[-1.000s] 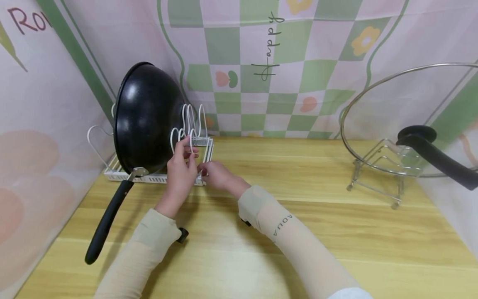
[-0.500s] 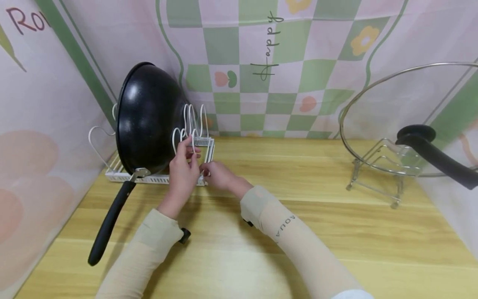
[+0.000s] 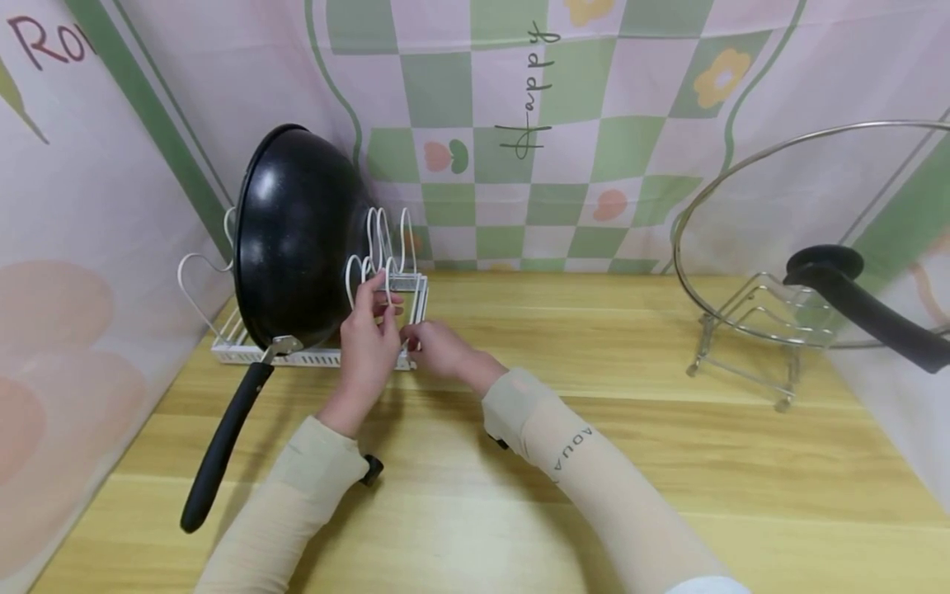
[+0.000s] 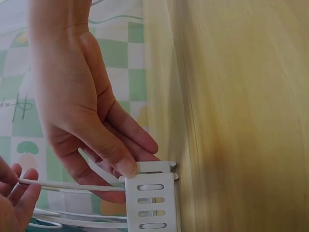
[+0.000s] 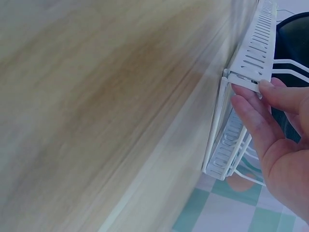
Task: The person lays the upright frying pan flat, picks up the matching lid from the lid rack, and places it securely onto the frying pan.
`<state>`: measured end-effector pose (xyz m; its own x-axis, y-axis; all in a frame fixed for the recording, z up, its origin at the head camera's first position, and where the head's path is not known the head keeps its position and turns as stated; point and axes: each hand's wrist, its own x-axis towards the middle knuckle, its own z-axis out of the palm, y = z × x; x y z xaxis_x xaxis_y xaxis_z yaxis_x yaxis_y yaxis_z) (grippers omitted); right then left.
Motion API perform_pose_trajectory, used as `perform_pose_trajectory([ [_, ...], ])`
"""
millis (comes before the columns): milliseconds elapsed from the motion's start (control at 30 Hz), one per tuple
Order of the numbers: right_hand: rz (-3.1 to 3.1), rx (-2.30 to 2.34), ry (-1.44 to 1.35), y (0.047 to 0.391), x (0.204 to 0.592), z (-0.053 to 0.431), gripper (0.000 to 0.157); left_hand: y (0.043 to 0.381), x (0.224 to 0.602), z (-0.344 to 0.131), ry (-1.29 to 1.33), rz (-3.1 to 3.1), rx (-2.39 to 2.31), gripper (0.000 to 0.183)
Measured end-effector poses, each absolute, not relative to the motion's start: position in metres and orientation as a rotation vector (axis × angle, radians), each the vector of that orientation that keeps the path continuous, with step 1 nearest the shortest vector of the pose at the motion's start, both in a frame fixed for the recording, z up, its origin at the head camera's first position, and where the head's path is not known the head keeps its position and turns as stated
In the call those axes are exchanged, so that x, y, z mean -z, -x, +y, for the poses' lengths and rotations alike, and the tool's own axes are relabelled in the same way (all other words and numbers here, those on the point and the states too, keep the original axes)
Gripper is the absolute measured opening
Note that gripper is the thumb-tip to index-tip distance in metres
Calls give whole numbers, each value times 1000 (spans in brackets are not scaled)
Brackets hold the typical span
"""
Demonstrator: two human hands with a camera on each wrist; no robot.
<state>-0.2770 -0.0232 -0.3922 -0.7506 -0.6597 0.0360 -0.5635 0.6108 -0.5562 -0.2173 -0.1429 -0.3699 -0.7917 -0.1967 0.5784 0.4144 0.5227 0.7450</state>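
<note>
A white wire pan rack point(image 3: 256, 355) stands at the left, with a black wok point(image 3: 300, 239) held on its side between the wire dividers. The wok's black handle point(image 3: 226, 450) slants down toward the front. My left hand point(image 3: 367, 342) pinches a white wire divider point(image 3: 388, 276) near the rack's right end. In the left wrist view, its fingertips point(image 4: 26, 193) are around that wire. My right hand point(image 3: 438, 351) pinches the front right corner of the rack. The right wrist view has the thumb on the slotted rail's point(image 5: 256, 53) end and fingers below it.
At the right, a big glass lid point(image 3: 690, 272) with a black handle point(image 3: 876, 309) leans in a small metal stand point(image 3: 745, 375). Both rest on the wooden tabletop point(image 3: 594, 478). A patterned cloth point(image 3: 512, 99) hangs close behind the rack.
Both hands keep the same holds on the rack. Hands, wok and rack appear slightly further right in the head view, while the background shifts slightly left.
</note>
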Motion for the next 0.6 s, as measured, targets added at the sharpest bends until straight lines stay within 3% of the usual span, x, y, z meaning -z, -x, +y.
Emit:
perform_pose_trajectory([
  [167, 2664, 837, 1036, 276, 392, -21, 12, 217, 371, -141, 182, -2141, 1259, 43],
  [600, 2627, 861, 1018, 277, 390, -16, 15, 214, 367, -137, 153, -2209, 1256, 45],
])
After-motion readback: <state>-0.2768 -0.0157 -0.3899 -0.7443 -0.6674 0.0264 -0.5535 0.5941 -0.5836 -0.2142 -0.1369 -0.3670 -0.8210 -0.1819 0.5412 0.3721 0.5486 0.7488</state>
